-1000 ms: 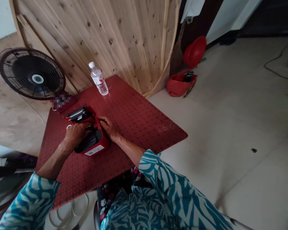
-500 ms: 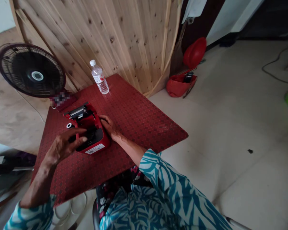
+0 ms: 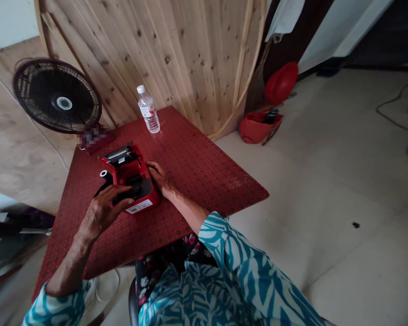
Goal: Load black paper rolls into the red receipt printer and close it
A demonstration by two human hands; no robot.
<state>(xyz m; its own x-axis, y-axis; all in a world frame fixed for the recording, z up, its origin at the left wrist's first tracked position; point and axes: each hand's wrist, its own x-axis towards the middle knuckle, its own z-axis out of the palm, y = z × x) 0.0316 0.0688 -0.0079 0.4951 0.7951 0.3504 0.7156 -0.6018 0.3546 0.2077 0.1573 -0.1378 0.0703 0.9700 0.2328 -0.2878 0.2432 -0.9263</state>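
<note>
- The biggest hazard, I judged, was the raised lid (image 3: pixel 119 155) at the 11 o'clock end of the red machine (image 3: pixel 129 171): a knock could have dropped it onto the fingers.
- A push from the left hand (image 3: pixel 106 207) could have slid the machine over the table (image 3: pixel 204 167) if the bracing at 3 o'clock slackened.
- The dark roll with a white end (image 3: pixel 104 174), just beside the machine at 9 o'clock, could have been brushed away by the left wrist or knuckles.
- The machine sat open on the table; the left fingers reached over its rim from 8 o'clock, so its dark inner part (image 3: pixel 136 184) lay toward their 2 o'clock.
- The left thumb and forefinger stood parted, nothing plainly held between them.
- The right hand (image 3: pixel 159 176) lay against the machine's 3 o'clock side, fingers slightly curled; whether they gripped it, I could not tell.
</note>
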